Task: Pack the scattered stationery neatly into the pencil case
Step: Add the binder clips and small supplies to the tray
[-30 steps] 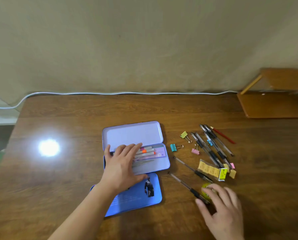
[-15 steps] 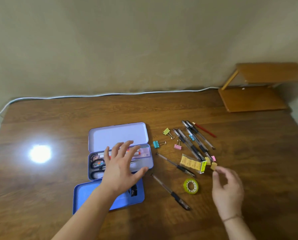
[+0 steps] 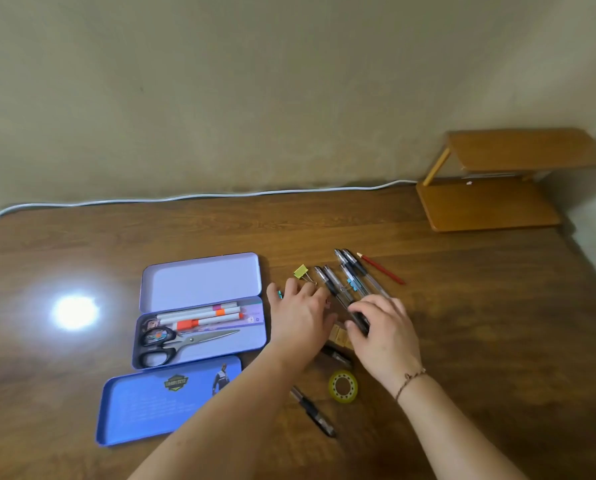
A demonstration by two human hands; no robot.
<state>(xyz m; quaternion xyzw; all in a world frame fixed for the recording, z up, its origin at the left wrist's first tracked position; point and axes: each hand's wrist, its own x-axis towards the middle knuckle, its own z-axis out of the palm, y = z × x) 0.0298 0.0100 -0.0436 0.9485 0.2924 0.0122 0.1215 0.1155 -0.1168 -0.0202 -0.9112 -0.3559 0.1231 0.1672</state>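
Note:
The open lilac pencil case (image 3: pixel 255 336) holds scissors (image 3: pixel 185 344) and several markers (image 3: pixel 203 315). Its lid (image 3: pixel 199 282) lies open behind it, and a blue tray (image 3: pixel 151 407) lies in front. To its right, my left hand (image 3: pixel 300 317) lies flat with spread fingers over small binder clips; a teal clip (image 3: pixel 280 294) peeks out by the thumb. My right hand (image 3: pixel 386 334) curls its fingers and thumb round the near ends of a bunch of black pens (image 3: pixel 341 282). A yellow clip (image 3: pixel 301 271), a red pencil (image 3: pixel 381 269) and yellow sticky notes (image 3: pixel 339 337) lie close by.
A yellow-green tape roll (image 3: pixel 342 386) and a loose black pen (image 3: pixel 312 412) lie near my forearms. A small wooden shelf (image 3: pixel 490 202) stands at the back right. A white cable (image 3: pixel 185 197) runs along the wall. A bright light reflection shows on the wooden table (image 3: pixel 480 323) at the left.
My left hand left the pencil case and moved right onto the binder clips. My right hand moved up from the sticky notes and took hold of the pens.

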